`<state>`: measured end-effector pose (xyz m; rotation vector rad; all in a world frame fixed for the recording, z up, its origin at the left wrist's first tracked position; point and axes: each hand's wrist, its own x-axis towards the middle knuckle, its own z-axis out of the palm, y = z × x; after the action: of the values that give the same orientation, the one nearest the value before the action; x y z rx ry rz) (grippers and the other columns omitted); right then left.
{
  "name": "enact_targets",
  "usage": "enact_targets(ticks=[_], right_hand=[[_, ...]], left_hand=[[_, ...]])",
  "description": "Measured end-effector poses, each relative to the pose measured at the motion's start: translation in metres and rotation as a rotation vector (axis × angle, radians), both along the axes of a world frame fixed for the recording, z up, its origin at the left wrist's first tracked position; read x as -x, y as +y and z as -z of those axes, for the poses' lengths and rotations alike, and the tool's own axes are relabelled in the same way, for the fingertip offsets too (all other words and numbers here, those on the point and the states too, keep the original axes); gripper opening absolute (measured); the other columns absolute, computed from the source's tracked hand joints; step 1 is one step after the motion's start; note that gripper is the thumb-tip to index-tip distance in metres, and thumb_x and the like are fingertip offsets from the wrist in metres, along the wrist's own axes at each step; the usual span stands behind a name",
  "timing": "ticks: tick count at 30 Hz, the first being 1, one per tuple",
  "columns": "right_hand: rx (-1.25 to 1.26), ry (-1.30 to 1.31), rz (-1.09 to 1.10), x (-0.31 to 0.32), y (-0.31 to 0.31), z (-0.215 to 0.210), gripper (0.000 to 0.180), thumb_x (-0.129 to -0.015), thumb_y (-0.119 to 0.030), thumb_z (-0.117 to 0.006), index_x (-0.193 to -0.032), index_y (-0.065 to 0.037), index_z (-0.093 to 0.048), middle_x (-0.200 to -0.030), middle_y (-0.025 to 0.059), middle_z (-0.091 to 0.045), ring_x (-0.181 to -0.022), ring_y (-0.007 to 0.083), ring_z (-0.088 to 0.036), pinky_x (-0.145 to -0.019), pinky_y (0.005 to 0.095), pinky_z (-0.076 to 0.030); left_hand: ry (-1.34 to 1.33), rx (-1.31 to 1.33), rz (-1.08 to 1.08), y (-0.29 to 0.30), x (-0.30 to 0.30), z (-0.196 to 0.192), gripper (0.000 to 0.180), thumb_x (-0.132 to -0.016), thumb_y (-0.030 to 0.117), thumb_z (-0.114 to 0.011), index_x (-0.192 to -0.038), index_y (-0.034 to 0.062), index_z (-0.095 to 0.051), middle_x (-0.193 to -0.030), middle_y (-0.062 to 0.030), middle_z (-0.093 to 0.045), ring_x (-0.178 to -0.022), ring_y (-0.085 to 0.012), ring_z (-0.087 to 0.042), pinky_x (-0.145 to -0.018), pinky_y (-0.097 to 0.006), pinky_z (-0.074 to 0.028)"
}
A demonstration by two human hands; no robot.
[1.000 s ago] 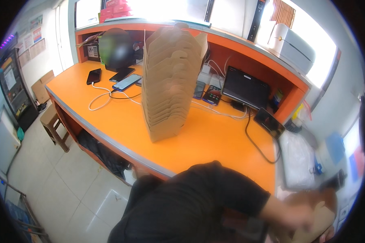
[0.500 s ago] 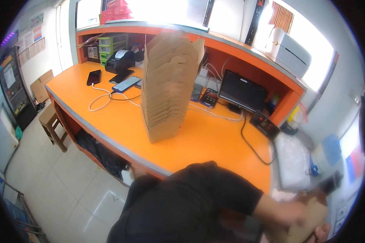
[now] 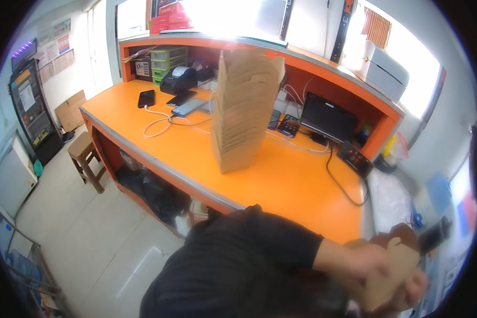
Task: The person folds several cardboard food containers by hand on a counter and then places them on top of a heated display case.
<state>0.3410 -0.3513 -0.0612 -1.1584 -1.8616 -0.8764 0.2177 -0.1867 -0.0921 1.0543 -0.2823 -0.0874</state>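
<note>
Far up and to the left of the hands, a phone (image 3: 146, 98) and a receipt printer (image 3: 178, 79) are sitting on the orange table (image 3: 281, 180), with a tall stack of nested brown cardboard boxes (image 3: 244, 108) standing upright nearer in, up and left of the hands and well apart from them. At the lower right, both hands (image 3: 392, 275) are closing around one flat brown cardboard piece (image 3: 395, 265), apparently working it into shape; which hand is which I cannot tell, since they are overlapping and blurring. Judging by its flat look, this box is only starting to take form, while the stack is suggesting many are already finished.
</note>
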Motion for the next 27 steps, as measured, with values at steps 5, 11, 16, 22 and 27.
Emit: enact_targets(ticks=[5, 11, 16, 22, 27], right_hand=[[-0.018, 0.252, -0.201, 0.017, 0.02, 0.027, 0.016, -0.072, 0.001, -0.049, -0.086, -0.007, -0.051, -0.074, 0.0178, -0.053, -0.058, 0.0218, -0.054, -0.052, 0.0318, -0.044], [0.097, 0.152, -0.144, 0.07, 0.061, 0.014, 0.013, -0.07, 0.004, -0.056, -0.075, -0.007, -0.055, -0.059, 0.0057, -0.044, -0.051, 0.0147, -0.045, -0.046, 0.0229, -0.033], [0.061, 0.166, -0.236, 0.118, 0.076, 0.009, 0.019, -0.067, 0.004, -0.06, -0.079, -0.01, -0.058, -0.061, 0.0067, -0.048, -0.051, 0.017, -0.047, -0.045, 0.0261, -0.035], [0.258, 0.068, -0.529, 0.163, 0.148, -0.006, 0.022, -0.067, -0.005, -0.062, -0.086, -0.016, -0.066, -0.054, 0.0053, -0.039, -0.045, 0.0198, -0.04, -0.04, 0.0293, -0.028], [0.308, 0.128, -0.82, 0.193, 0.186, 0.007, 0.015, -0.066, -0.003, -0.063, -0.079, -0.011, -0.066, -0.056, 0.0045, -0.043, -0.044, 0.0145, -0.041, -0.038, 0.0255, -0.028]], left_hand=[[0.004, 0.138, -0.078, 0.004, 0.03, 0.035, 0.03, -0.079, 0.011, -0.051, -0.105, -0.004, -0.049, -0.094, -0.0091, -0.056, -0.089, -0.0178, -0.054, -0.079, -0.03, -0.041], [-0.252, -0.013, -0.24, 0.01, 0.085, 0.054, 0.036, -0.079, 0.005, -0.05, -0.114, -0.0012, -0.044, -0.099, -0.0071, -0.055, -0.094, -0.0145, -0.051, -0.082, -0.029, -0.04], [-0.152, -0.169, -0.213, 0.03, 0.145, 0.056, 0.044, -0.079, 0.001, -0.051, -0.122, -0.0006, -0.038, -0.111, -0.0078, -0.051, -0.104, -0.0144, -0.047, -0.087, -0.03, -0.038], [-0.053, 0.261, -0.621, 0.042, 0.236, 0.034, 0.061, -0.064, -0.004, -0.052, -0.123, -0.0018, -0.035, -0.113, -0.0157, -0.051, -0.103, -0.0279, -0.052, -0.087, -0.038, -0.043], [-0.114, 0.348, -0.877, 0.04, 0.26, 0.047, 0.07, -0.051, 0.006, -0.055, -0.118, -0.0063, -0.037, -0.108, -0.0222, -0.052, -0.097, -0.0342, -0.054, -0.088, -0.042, -0.042]])
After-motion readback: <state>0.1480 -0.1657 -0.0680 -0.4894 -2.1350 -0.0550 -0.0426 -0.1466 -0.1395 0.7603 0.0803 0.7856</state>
